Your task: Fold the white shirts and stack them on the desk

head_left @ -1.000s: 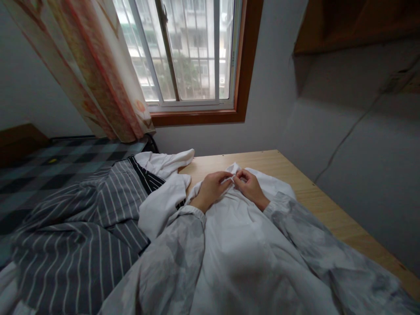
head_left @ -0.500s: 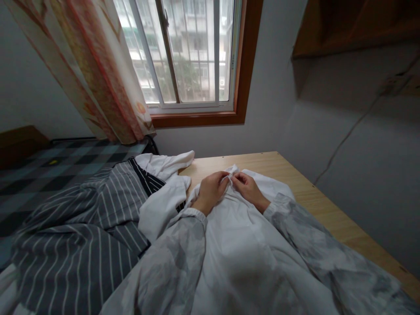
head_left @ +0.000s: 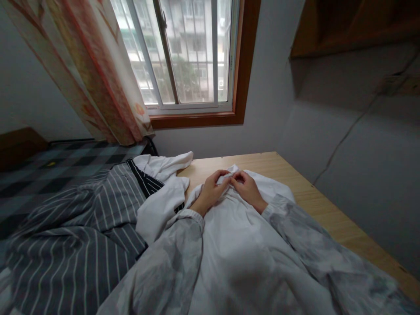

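Observation:
A white shirt (head_left: 239, 245) lies spread on a light wooden table (head_left: 311, 197), its collar end pointing toward the window. My left hand (head_left: 211, 190) and my right hand (head_left: 246, 186) meet at the top of the shirt, near the collar. Both pinch the white fabric between thumb and fingers, fingertips nearly touching. My sleeves are pale grey with a blotchy pattern and rest on the shirt.
A grey striped garment (head_left: 85, 227) with white parts lies heaped at the left, over the table edge. Behind it is a chequered bed cover (head_left: 49, 166). A window (head_left: 183, 52) with a flowered curtain (head_left: 92, 74) faces me. A grey wall (head_left: 361, 144) runs along the right.
Both hands stay at the collar area and have shifted only slightly; the fingers have curled closer together on the fabric. The camera has tilted a little.

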Demonstrator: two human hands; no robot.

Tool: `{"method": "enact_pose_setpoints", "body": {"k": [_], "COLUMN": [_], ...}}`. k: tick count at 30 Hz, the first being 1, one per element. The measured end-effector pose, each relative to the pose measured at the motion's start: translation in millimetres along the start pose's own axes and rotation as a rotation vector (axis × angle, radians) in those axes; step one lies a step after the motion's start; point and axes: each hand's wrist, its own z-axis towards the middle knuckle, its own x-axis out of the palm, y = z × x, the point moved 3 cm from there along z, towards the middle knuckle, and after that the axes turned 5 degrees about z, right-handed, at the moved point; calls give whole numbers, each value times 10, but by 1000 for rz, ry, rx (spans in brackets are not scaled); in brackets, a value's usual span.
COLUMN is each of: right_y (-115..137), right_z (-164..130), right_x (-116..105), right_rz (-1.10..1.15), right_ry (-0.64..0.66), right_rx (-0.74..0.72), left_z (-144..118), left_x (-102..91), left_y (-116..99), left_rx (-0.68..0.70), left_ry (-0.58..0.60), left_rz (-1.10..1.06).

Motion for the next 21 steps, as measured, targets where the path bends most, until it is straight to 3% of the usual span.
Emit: {"method": "enact_pose_setpoints", "body": {"k": [4, 9, 13, 17, 21], "right_y": [120, 424, 605, 680, 696], "right_z": [17, 11, 49, 110, 122], "right_x": [-64, -92, -158, -244, -264], "right_rz": [-85, -342, -509, -531, -478], "right_ry": [-57, 249, 261, 249, 389], "right_rx": [-104, -307, -404, -350, -210], "left_z": [41, 104, 156, 220, 252], "left_x": [-37, -87, -131, -237, -344], "left_y": [90, 256, 292, 248, 290], "left_rx": [-28, -132, -219, -218, -224], "left_ry": [-118, -231, -229, -255, -321], "left_rz": [-2, -93, -277, -369, -318]}}
